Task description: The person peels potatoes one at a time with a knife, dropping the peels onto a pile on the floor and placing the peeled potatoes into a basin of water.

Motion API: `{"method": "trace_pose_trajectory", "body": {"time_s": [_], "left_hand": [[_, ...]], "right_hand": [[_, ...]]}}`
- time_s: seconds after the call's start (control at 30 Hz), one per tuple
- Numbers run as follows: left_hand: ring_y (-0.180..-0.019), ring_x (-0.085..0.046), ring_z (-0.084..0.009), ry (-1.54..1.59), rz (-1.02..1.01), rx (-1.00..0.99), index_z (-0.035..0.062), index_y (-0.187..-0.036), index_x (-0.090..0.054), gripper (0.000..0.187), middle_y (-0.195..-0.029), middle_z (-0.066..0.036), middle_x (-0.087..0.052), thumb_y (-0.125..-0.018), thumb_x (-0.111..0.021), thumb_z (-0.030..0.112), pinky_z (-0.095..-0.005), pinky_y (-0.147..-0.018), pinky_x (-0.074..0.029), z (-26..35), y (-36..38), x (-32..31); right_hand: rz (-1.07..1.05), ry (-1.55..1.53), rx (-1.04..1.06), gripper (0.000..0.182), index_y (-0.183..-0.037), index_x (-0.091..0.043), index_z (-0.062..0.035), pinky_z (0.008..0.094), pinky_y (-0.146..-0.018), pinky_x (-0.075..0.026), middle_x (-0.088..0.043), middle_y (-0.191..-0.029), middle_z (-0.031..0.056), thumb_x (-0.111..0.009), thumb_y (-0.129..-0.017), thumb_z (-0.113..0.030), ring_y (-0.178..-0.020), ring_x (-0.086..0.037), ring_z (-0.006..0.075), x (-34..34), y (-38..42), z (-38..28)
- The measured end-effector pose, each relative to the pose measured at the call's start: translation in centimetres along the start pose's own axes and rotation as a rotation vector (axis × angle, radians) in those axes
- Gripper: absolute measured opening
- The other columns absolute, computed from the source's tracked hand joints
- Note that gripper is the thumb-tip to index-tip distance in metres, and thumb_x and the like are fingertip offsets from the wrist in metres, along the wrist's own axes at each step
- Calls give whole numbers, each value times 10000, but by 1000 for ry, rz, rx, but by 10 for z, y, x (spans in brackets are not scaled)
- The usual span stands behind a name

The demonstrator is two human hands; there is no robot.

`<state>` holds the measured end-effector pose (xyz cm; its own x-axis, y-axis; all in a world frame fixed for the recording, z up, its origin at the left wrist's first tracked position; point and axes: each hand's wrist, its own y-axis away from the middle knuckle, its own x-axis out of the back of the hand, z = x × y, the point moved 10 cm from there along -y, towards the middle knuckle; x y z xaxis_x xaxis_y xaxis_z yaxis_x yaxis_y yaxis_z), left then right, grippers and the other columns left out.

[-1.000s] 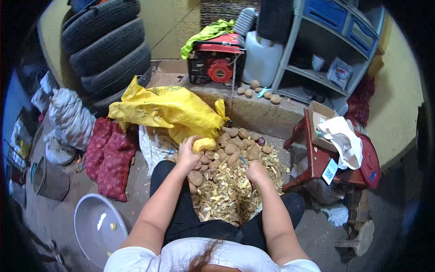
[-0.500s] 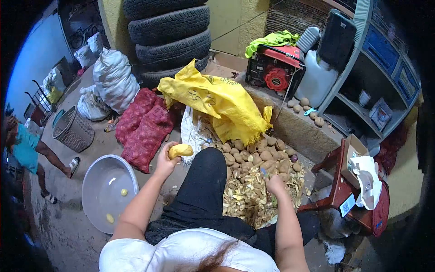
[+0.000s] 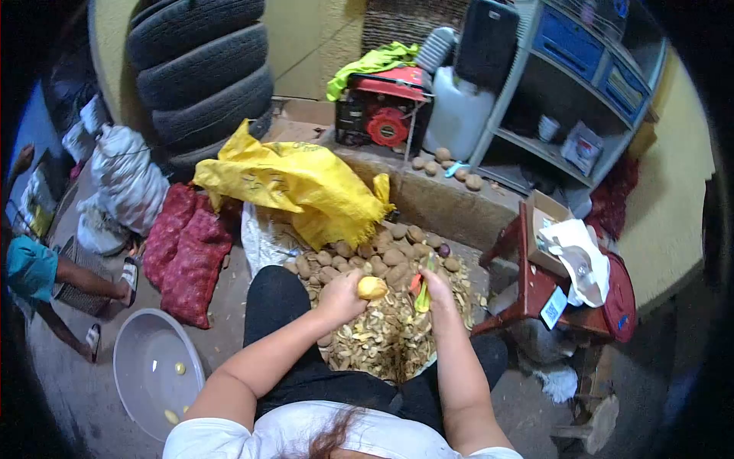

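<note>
My left hand (image 3: 340, 300) is closed around a peeled yellow potato (image 3: 373, 288), held over the heap in front of my knees. Across from it, my right hand (image 3: 438, 291) grips a small green and orange peeler (image 3: 421, 298), apart from the potato. The peeler's working end is too small to make out. Below both hands lies a pile of potato peels (image 3: 375, 344). Unpeeled brown potatoes (image 3: 396, 258) are heaped just behind it. A grey plastic basin (image 3: 125, 359) stands to my left with a few peeled potatoes (image 3: 180, 369) in it.
A yellow sack (image 3: 298, 180) lies behind the potatoes, beside red net bags (image 3: 187, 260) and stacked tyres (image 3: 210, 73). A red generator (image 3: 386, 107) sits on the ledge. To my right stands a red stool (image 3: 512, 275) carrying a box. Another person's legs (image 3: 92, 283) are at far left.
My left hand has brought the potato rightward over the peel heap, close to my right hand. My view has turned right. The other person has moved nearer the basin.
</note>
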<state>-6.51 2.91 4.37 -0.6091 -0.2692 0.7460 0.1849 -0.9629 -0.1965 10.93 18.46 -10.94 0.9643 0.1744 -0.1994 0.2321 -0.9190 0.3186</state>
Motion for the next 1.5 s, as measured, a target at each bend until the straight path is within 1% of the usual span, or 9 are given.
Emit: {"method": "trace_pose_trajectory", "body": {"time_s": [0.13, 0.3, 0.57, 0.63, 0.7, 0.93, 1.17, 1.37, 1.5], "left_hand": [[-806, -536, -362, -123, -7, 67, 18, -900, -479, 323, -844, -202, -556, -622, -608, 119, -426, -698, -440, 2, -5, -40], [-808, -544, -350, -191, -110, 177, -2, -866, -475, 321, -839, -203, -559, -615, -612, 144, -429, -708, -439, -9, -7, -70], [-757, -541, -350, -169, 0, 55, -14, -815, -466, 293, -781, -198, -548, -569, -605, 63, -418, -667, -451, 5, -6, -68], [-764, -533, -350, -129, 11, -23, -4, -825, -464, 314, -791, -195, -542, -550, -606, 44, -422, -661, -439, 16, -3, -63], [-795, -525, -348, -126, 1, -32, 10, -846, -461, 336, -812, -189, -538, -552, -618, 56, -420, -684, -435, 12, -2, -70], [-862, -483, -347, -114, 148, -256, 36, -882, -444, 423, -871, -159, -500, -512, -647, 61, -414, -766, -418, 33, 8, -49], [-859, -470, -348, -165, 77, -193, 18, -848, -447, 386, -870, -162, -492, -511, -635, 40, -402, -754, -408, 22, 0, -57], [-886, -468, -327, -225, 73, -228, 28, -847, -455, 387, -878, -147, -499, -505, -634, 44, -386, -740, -426, 22, 2, -69], [-884, -471, -327, -239, 89, -229, 32, -847, -460, 390, -873, -142, -502, -500, -639, 50, -380, -736, -428, 21, 2, -72]], "right_hand": [[316, 189, 270, 212, -858, -534, 4, 321, -661, -416, -567, -747, 68, -594, -747, -166, -663, -531, 192, 23, 24, -58], [407, 525, 478, 242, -796, -490, 7, 372, -630, -422, -568, -685, 172, -571, -747, -215, -672, -564, 307, -16, 77, -111], [457, 558, 276, 222, -750, -524, 8, 365, -604, -435, -578, -647, 159, -567, -719, -208, -609, -568, 258, 7, 41, -78], [426, 572, 149, 292, -792, -504, 58, 405, -617, -445, -583, -695, 220, -574, -703, -211, -681, -592, 328, 22, 28, -64], [432, 724, 223, 270, -752, -577, 18, 367, -612, -444, -597, -661, 162, -569, -680, -242, -612, -583, 253, 31, 1, -39], [422, 697, 0, 332, -794, -580, 59, 387, -652, -449, -594, -757, 240, -579, -667, -247, -711, -586, 353, 60, -4, -31], [290, 446, 175, 269, -735, -561, 29, 383, -632, -439, -594, -689, 187, -580, -700, -237, -670, -585, 316, 20, 13, -54], [317, 595, 389, 251, -730, -535, 31, 393, -631, -436, -573, -661, 189, -580, -715, -216, -654, -573, 326, -4, 46, -94], [361, 645, 406, 203, -802, -519, 16, 346, -628, -431, -569, -682, 135, -543, -729, -173, -644, -557, 245, -4, 53, -98]]}}
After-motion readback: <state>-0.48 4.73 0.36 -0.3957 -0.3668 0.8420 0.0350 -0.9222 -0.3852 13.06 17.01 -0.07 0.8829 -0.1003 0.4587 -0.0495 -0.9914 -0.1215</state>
